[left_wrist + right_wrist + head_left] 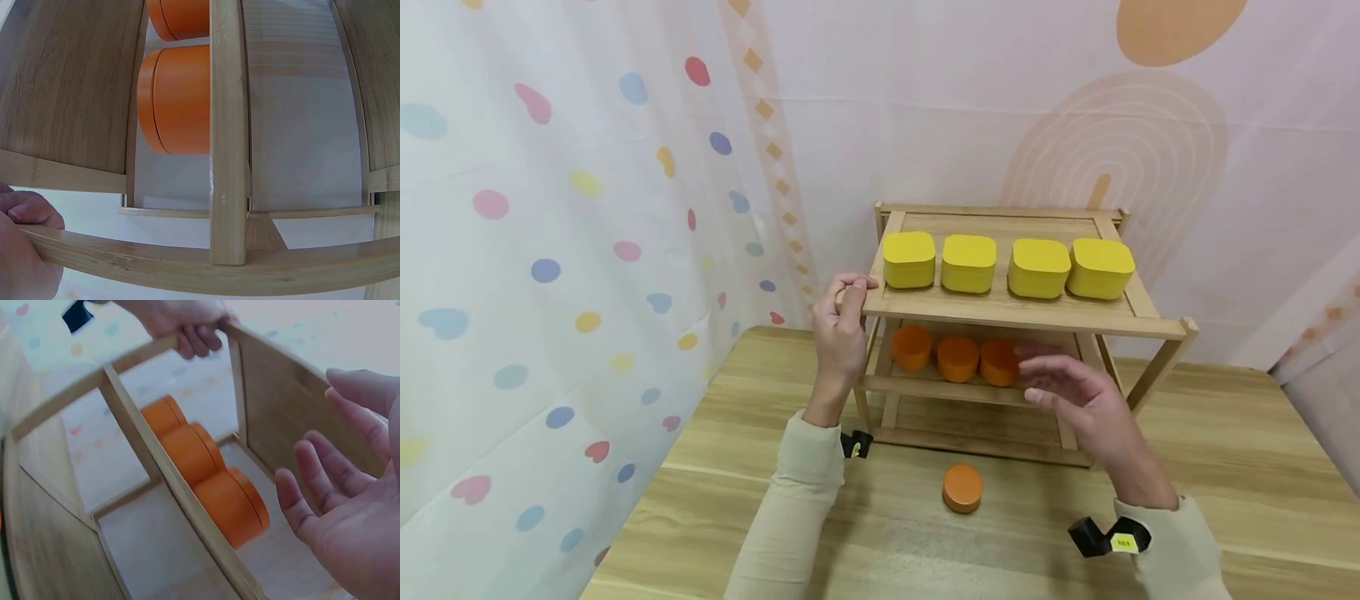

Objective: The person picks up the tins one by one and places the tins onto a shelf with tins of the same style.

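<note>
soft curtains with colored hearts and dots hang behind our wooden table (1225, 467). on the table stands a small wooden shelf (1022, 312).

our left hand (838, 333) is at the shelf's top left corner. its fingers (850, 287) are curled around the edge of the top board and grip it. in the left wrist view a fingertip rests on the wooden rail.

four yellow boxes (1007, 265) sit in a row on the top board, side by side. under them, on the middle board, three orange tins (957, 357) sit close together in a row, touching each other.

one more orange tin (962, 487) sits alone on the table, just in front of the shelf, between our two arms.

our right hand (1078, 400) floats in front of the middle board, near the right-most tin in the row. its fingers (319, 478) are spread out and loose, and they hold nothing. they do not touch the tins or the shelf.
</note>
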Action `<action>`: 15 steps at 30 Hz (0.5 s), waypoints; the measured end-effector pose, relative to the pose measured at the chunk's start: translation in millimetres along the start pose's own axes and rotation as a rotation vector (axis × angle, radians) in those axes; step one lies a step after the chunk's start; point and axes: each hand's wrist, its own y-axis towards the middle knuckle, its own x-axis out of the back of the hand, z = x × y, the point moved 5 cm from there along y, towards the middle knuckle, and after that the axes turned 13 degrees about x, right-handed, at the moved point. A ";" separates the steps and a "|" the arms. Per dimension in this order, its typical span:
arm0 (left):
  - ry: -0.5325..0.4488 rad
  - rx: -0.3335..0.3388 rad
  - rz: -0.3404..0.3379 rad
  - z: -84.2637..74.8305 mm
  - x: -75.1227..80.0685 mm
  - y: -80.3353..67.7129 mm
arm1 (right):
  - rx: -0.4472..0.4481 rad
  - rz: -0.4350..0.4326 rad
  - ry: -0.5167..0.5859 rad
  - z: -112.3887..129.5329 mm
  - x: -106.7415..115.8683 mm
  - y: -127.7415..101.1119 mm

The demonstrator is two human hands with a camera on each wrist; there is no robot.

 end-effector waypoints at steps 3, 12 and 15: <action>-0.007 0.002 0.005 0.5 -0.6 -0.4 | 0.073 0.079 0.079 5.1 -10.4 -3.3; -0.005 0.013 0.014 -0.5 -3.4 0.4 | 0.100 0.196 0.191 -3.1 -29.8 -25.1; -0.006 0.016 0.020 -0.6 -4.0 0.2 | 0.055 0.201 0.174 -10.6 -32.1 -31.0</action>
